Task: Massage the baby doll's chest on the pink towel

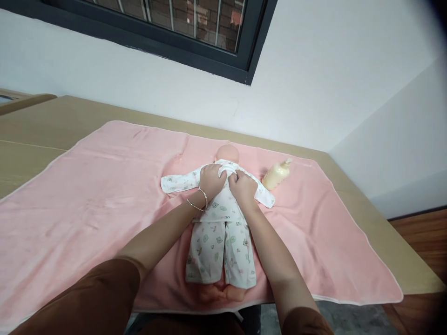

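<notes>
A baby doll [227, 152] lies stretched out, its smooth head toward the wall and its bare feet [223, 293] toward me. It wears a white printed shirt [223, 204] and matching trousers [240, 251], with both sleeves spread sideways. My left hand [211, 180] is closed on the shirt at the upper body, and a thin bangle circles that wrist. Just beside it, my right hand [243, 186] also grips the shirt, thumb turned inward. Between the two hands the cloth bunches below the collar. Most fingertips are hidden by the hands and the folds.
A cream-coloured pump bottle [276, 174] lies tilted beside the doll's right-hand sleeve. A pink blanket [104, 200] with several wrinkles covers much of the wooden table [352, 204]. Behind are a white wall [296, 93] and a dark-framed window [240, 70].
</notes>
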A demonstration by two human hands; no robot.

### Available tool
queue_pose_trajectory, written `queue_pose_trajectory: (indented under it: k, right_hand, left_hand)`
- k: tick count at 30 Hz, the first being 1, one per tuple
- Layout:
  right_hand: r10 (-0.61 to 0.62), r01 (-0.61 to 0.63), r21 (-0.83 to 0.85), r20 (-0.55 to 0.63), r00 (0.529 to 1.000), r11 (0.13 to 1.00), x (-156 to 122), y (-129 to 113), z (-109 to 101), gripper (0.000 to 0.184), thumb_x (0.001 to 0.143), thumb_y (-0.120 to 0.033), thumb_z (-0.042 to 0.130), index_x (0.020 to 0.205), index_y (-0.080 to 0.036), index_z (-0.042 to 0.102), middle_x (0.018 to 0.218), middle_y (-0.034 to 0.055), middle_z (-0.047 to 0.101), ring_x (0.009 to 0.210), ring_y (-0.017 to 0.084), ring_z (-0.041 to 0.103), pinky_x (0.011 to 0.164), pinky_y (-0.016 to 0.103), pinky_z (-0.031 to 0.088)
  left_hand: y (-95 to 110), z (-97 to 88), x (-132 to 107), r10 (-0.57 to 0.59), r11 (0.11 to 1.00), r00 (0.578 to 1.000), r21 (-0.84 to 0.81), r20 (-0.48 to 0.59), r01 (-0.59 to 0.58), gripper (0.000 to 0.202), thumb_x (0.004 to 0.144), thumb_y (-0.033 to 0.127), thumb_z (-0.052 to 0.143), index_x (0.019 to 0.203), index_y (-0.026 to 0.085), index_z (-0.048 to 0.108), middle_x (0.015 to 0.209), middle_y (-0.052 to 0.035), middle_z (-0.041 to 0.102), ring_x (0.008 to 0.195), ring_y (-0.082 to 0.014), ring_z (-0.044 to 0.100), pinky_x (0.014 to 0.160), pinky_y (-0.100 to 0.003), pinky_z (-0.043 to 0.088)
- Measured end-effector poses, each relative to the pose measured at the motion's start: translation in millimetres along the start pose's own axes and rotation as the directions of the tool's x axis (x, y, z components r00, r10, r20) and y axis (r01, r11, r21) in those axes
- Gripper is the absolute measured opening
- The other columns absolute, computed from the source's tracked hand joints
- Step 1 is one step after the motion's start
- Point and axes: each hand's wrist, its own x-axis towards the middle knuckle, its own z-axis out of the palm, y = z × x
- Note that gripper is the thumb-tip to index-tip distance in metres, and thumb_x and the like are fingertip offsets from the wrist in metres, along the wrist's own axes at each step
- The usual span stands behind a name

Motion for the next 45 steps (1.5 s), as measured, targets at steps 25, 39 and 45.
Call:
queue_pose_trajectory:
  k: [25, 39, 45]
  right_hand:
    - [-0.212, 0.196, 0.173, 0.076, 0.974, 0.965, 15, 17, 12, 0.049, 0.091, -0.023, 0.04, 0.138, -0.014, 0.054, 0.145, 0.0131, 0.054, 0.135, 0.026, 0.046, 0.116, 0.046, 0.027]
    - [-0.147, 0.155, 0.054, -0.131, 0.98, 0.986, 3, 10, 10, 0.032, 0.092, -0.029, 0.044, 0.1, -0.016, 0.072, 0.095, 0.0119, 0.074, 0.095, 0.028, 0.063, 0.096, 0.04, 0.04]
    - [-0.115, 0.124, 0.104, -0.093, 0.989, 0.987, 7, 10, 9, 0.033, 0.091, -0.029, 0.044, 0.109, -0.016, 0.068, 0.105, 0.0131, 0.072, 0.103, 0.029, 0.061, 0.097, 0.04, 0.039]
  left_hand:
    - [-3, 1.0, 4, 0.063, 0.998, 0.998, -0.025, 0.029, -0.062, 0.035, 0.089, 0.033, 0.053, 0.119, 0.018, 0.063, 0.123, -0.0117, 0.067, 0.118, -0.0286, 0.058, 0.106, -0.044, 0.039]
    - [2, -4.0, -6, 0.079, 0.993, 0.994, 0.09, -0.071, -0.073, 0.025, 0.092, 0.034, 0.051, 0.102, 0.02, 0.068, 0.103, -0.0114, 0.067, 0.105, -0.0294, 0.058, 0.092, -0.042, 0.042]
    - [2, -2.7, -4, 0.007, 0.998, 0.999, 0.065, -0.042, -0.004, 0.028, 0.089, 0.033, 0.053, 0.111, 0.02, 0.065, 0.113, -0.0116, 0.068, 0.111, -0.0309, 0.058, 0.097, -0.044, 0.041]
